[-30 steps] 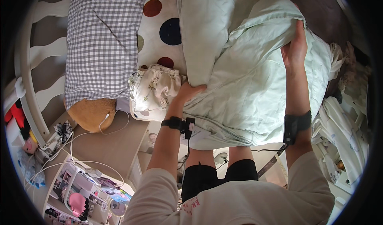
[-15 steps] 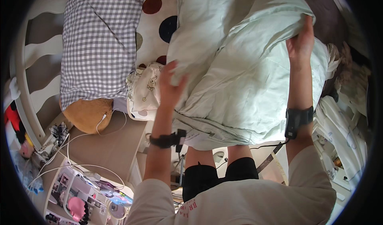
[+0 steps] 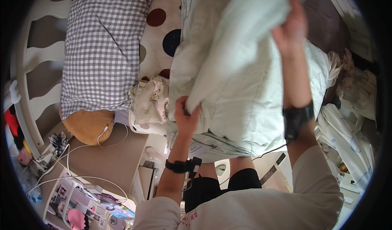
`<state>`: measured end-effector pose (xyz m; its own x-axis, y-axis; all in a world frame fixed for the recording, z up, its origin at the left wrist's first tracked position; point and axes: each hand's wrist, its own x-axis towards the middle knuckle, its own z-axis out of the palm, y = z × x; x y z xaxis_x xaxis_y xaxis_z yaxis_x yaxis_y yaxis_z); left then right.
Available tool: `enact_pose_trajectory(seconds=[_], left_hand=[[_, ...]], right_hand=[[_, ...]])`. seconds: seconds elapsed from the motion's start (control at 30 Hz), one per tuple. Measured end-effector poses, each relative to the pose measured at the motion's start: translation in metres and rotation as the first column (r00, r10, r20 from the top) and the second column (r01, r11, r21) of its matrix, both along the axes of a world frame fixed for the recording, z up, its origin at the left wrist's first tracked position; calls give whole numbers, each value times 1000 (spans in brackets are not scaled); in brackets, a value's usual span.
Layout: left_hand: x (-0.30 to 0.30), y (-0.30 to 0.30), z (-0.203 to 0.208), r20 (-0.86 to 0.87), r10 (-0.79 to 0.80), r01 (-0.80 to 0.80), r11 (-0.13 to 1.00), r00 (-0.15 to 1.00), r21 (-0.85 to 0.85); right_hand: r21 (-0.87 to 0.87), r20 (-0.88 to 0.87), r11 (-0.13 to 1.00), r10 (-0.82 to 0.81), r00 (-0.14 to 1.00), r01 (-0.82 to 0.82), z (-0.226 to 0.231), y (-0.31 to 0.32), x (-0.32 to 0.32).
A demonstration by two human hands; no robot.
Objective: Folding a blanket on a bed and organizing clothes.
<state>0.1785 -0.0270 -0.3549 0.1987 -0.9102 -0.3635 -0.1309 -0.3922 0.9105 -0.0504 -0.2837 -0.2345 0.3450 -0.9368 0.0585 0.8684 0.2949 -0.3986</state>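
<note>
A pale green quilt (image 3: 249, 111) lies folded in layers over the bed in front of me. My right hand (image 3: 292, 28), smeared by motion, grips the far right edge of its top layer, which is lifted and blurred. Closer to me, my left hand (image 3: 187, 116) is closed on the near left corner of the same layer. Beside that hand lies a bunched cream cloth with small printed figures (image 3: 150, 101). Each wrist wears a black band, and part of the right fingers is hidden by the quilt.
A grey checked pillow (image 3: 104, 46) lies at the left, with a brown plush cushion (image 3: 90, 126) under its near end. Under the quilt runs a dotted sheet (image 3: 159, 58). White bed rails (image 3: 45, 52) stand far left. A white cable (image 3: 77, 140) trails toward a cluttered shelf (image 3: 81, 197).
My left hand has moved right and nearer, closing on the quilt's corner. My right hand has swung left and farther away, lifting the quilt's top layer.
</note>
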Motion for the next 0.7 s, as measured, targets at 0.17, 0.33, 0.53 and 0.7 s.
enact_pose_trajectory(seconds=[0.17, 0.33, 0.53, 0.7], left_hand=[[22, 0, -52, 53, 261, -264, 909, 964, 321], [25, 12, -67, -295, -72, 185, 908, 953, 376], [7, 39, -42, 25, -518, 500, 836, 855, 227], [36, 68, -22, 480, -130, -42, 942, 868, 332]], right_hand=[[0, -776, 984, -114, 620, 180, -42, 19, 95], [235, -873, 967, 254, 416, -97, -84, 97, 62], [526, -787, 825, 564, 251, -206, -107, 195, 32], [589, -689, 799, 575, 441, -123, -115, 268, 23]])
